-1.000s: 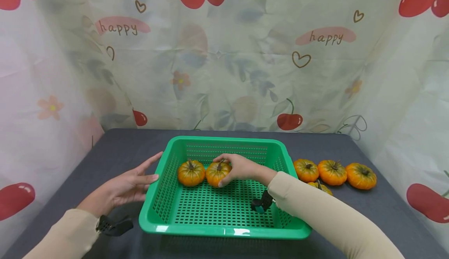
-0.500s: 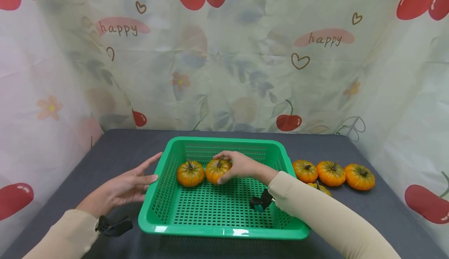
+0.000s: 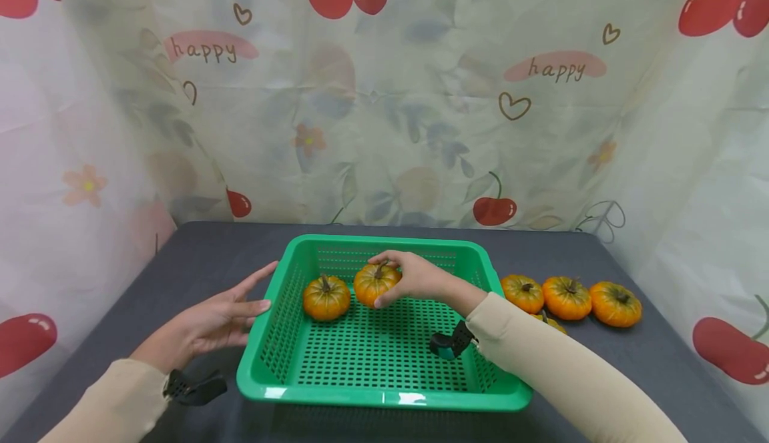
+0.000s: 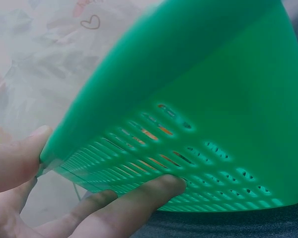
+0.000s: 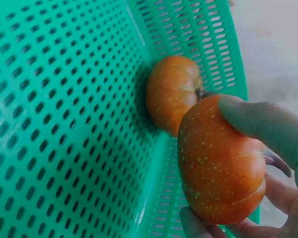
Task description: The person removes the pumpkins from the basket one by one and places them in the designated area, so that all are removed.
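My right hand (image 3: 417,279) holds a small orange pumpkin (image 3: 374,284) by thumb and fingers, just above the floor of a green plastic basket (image 3: 384,397). The right wrist view shows this pumpkin (image 5: 223,163) with its curved stem pointing toward the palm. A second pumpkin (image 3: 326,297) sits on the basket floor to its left, near the left wall. At the basket's left side, my left hand (image 3: 219,319) touches the rim and outer wall. In the left wrist view its fingers (image 4: 139,203) lie fairly straight along the slotted wall (image 4: 238,124).
Several more pumpkins (image 3: 567,297) lie on the dark tabletop (image 3: 240,243) right of the basket, one partly hidden behind the right sleeve (image 3: 559,356). A curtain (image 3: 372,129) printed with cherries hangs behind and at both sides.
My right hand has raised the gripped pumpkin slightly off the basket floor, away from the other pumpkin. The left hand has stayed in place against the basket.
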Available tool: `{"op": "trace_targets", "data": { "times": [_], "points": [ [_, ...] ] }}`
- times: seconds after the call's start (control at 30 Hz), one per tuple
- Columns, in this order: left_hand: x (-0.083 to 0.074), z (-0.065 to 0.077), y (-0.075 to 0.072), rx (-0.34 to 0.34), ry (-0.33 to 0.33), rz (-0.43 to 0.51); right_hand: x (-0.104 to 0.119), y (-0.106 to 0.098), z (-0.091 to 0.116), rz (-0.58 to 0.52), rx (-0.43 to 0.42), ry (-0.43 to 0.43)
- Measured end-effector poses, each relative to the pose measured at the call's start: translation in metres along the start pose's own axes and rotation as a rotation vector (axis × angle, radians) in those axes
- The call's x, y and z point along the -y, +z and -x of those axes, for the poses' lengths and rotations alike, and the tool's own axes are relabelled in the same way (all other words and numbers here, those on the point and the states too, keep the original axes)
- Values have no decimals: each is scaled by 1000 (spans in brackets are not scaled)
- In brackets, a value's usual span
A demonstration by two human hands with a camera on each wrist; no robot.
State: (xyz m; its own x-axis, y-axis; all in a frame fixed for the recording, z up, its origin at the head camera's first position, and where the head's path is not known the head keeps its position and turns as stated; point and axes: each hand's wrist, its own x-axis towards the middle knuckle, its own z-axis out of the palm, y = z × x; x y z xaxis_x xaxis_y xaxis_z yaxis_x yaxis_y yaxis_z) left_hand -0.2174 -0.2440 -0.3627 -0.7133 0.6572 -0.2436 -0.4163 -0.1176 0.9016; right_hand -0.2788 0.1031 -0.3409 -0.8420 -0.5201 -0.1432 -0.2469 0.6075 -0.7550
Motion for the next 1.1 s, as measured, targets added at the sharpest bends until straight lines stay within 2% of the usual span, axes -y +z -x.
{"op": "trace_targets", "data": {
  "times": [0.37,0.6,1.1],
  "points": [
    [0,0,0,-24,-7,7,12,-11,10,-44,-17,21],
    [0,0,0,-6,7,-9,17,-18,19,-70,-24,6],
    [0,0,-1,-35,-10,-1,15,-32,32,-65,-41,32]
  ]
}}
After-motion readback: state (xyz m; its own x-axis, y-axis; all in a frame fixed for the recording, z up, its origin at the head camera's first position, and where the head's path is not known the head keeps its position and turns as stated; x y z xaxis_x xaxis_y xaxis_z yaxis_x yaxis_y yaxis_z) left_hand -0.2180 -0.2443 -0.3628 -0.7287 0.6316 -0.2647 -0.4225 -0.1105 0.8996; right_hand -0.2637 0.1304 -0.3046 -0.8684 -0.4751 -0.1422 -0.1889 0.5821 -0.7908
